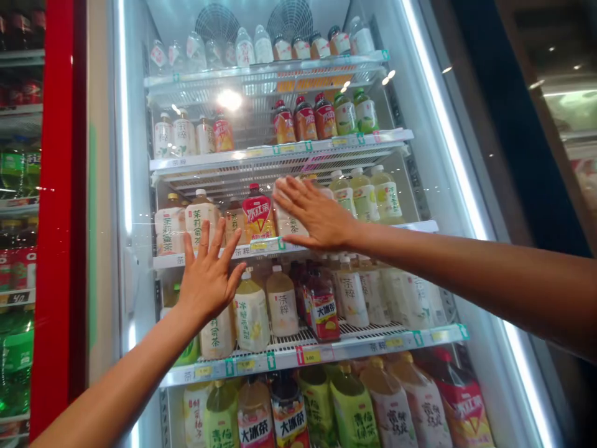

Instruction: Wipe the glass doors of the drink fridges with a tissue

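From my distant station I had two bare hands in the head view, nearest of all. The left hand [209,283] stood lower, its fingers [204,239] splayed and released; the right hand [321,218] was higher, fingers extended, thumb apart, likewise grasping nothing. Both backs faced me. Directly before both palms was one tall, clear glass door [230,99], dotted with lamp reflections; the hands looked laid flat upon it, though I could not confirm contact.

Two glowing white vertical light strips [448,124] ran up the cooler's sides, and one bright red upright panel [60,186] stood to the left.

Behind the glass I counted four white wire shelves [336,354]. Below the lowest of them I made out nine large plastic bottles [353,398] in front. On the fourth shelf down, one dark red-brown bottle [323,311] stood forward; its neighbours were too hidden to count. On the third, one amber bottle with a red heart-shaped label [258,214] showed between the hands, and three pale-yellow, white-capped bottles [366,199] stood beyond the right wrist. The second carried, at right, three red-capped amber bottles [305,121] and two green-capped bottles [346,115]. Farthest back hung two round fan grilles [290,18].
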Action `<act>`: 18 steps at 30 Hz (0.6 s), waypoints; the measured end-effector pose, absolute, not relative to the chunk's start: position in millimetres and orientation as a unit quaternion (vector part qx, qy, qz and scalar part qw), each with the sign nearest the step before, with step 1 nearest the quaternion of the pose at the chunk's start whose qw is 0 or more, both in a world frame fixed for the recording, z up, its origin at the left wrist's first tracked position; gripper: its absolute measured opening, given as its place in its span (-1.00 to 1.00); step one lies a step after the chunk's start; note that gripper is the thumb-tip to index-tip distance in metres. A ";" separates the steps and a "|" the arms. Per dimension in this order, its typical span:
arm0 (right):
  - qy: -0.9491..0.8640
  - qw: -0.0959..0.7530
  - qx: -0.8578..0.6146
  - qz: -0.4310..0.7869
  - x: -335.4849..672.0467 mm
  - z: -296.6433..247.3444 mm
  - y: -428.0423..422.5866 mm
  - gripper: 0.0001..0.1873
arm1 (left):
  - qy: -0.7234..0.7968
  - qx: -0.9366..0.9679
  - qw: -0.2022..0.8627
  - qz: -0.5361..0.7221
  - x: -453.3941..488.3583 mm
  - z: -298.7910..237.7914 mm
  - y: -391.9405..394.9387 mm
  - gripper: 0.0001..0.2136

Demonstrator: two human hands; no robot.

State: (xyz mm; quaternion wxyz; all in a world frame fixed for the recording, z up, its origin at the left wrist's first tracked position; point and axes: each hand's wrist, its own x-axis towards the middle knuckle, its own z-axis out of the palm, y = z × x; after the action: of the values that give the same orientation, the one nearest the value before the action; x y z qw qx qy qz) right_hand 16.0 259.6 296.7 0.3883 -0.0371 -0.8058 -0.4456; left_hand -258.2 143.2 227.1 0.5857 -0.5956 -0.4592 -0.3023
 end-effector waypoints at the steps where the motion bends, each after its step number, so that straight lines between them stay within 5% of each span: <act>1: -0.795 0.419 -0.054 -0.435 9.7 299.7 258.4 0.02 | -0.456 -0.594 0.586 -0.309 -257.8 223.4 144.2 -0.26; 7: -0.849 0.277 0.035 -0.449 -16.7 304.2 245.9 0.03 | -0.439 -0.590 0.573 -0.362 -257.0 208.1 145.2 -0.26; 12: -0.793 0.429 -0.022 -0.433 -32.8 306.7 247.5 0.06 | -0.456 -0.582 0.565 -0.365 -256.8 198.2 145.2 -0.29; 18: -0.837 0.291 0.090 -0.455 -31.4 271.3 240.3 0.07 | -0.451 -0.573 0.574 -0.373 -259.4 180.0 145.9 -0.27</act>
State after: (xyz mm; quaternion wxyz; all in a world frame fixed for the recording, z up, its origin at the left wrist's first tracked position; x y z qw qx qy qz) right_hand -31.4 240.3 271.3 0.2908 0.0895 -0.8368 -0.4551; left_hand -259.4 145.9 180.0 0.5742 -0.5726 -0.4510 -0.3728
